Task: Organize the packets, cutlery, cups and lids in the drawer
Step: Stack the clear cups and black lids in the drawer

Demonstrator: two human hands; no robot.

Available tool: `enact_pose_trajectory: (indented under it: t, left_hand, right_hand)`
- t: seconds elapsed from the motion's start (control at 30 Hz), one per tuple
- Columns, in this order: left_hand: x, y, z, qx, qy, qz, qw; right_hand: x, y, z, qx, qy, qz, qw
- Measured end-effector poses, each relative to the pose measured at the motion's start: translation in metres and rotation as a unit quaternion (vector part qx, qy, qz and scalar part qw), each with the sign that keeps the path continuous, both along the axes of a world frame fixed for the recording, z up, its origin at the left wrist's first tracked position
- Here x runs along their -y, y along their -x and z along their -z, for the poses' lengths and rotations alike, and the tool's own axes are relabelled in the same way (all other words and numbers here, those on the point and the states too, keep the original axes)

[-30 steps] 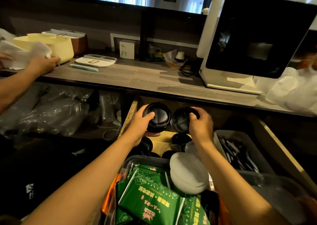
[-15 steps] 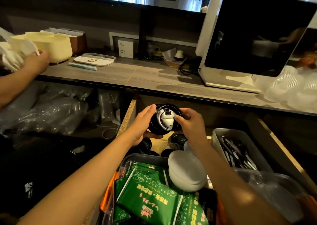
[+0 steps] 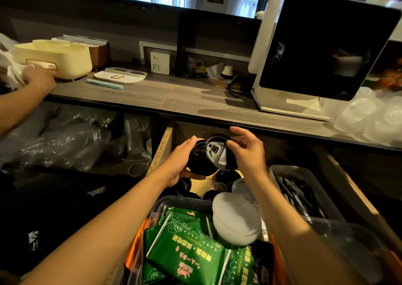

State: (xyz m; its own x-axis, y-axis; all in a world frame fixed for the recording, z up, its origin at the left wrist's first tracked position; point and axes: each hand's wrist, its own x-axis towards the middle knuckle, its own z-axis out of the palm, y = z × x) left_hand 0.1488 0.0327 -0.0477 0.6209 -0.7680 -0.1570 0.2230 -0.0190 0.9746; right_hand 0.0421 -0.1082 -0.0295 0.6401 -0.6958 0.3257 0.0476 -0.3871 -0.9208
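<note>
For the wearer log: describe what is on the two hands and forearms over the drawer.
Both are bare. The left hand and right hand show no gloves, rings, watch or bands. The forearms are uncovered as far as the frame's lower edge, with no sleeve in sight. No markings are visible on either.

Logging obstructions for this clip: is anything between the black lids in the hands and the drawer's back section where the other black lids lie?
Nothing visible blocks the way. The left hand grips the black lids, the right hand at their edge, directly above the loose lids on the drawer floor.
</note>
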Motion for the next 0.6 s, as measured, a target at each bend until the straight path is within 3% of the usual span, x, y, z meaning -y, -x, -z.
enact_pose_trajectory:
  t: [0.1,0.3,0.53,0.6]
  left_hand:
    - [-0.001,0.001,0.001,-0.011,-0.001,0.036,0.999]
    - [-0.002,0.003,0.005,0.008,0.012,0.122,0.992]
    - [0.0,0.001,0.002,0.029,0.039,0.053,0.997]
    - [0.0,-0.001,0.002,0.023,0.044,0.032,0.998]
  right_hand:
    - [-0.007,-0.004,0.004,-0.043,0.095,0.039,0.994]
    - [-0.014,-0.004,0.009,-0.059,0.152,0.056,0.985]
    - [-0.017,-0.006,0.007,-0.084,0.123,0.015,0.989]
    - [-0.015,-0.011,0.009,-0.132,0.042,-0.038,0.99]
